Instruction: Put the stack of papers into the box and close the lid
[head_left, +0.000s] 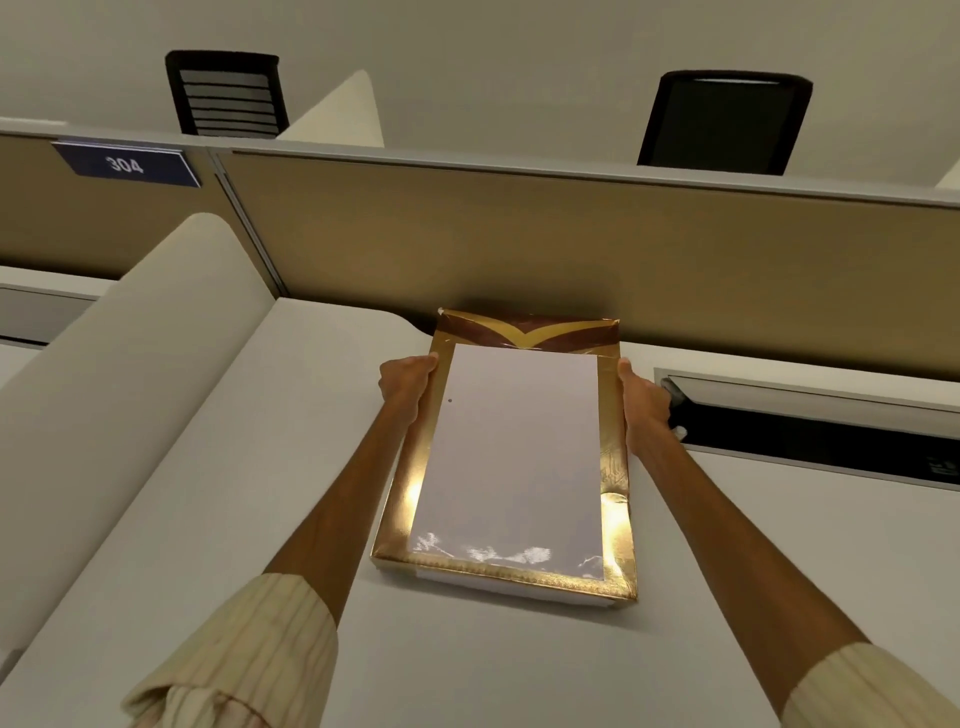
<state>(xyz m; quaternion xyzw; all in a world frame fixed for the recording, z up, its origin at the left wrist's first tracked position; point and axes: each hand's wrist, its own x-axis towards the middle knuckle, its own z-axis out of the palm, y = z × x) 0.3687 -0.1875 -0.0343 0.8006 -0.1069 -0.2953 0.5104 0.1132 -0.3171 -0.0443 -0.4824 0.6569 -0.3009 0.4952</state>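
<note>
I am seeing the gold box (613, 483) lying at centre frame on the white desk (260, 467), with the stack of papers (511, 457) lying flat on it, inside the gold border; I cannot tell whether the papers are resting in an open tray or on the lid. The left hand (408, 384) and right hand (644, 405) are each gripping a long side of the box near its far end, presumably steadying or squaring it against the tan partition (519, 249).

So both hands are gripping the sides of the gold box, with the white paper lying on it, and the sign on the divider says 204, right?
Not quite: the head view shows the sign reads 304. The rest holds: the left hand and right hand grip the gold box by its sides, the white paper on it.
</note>
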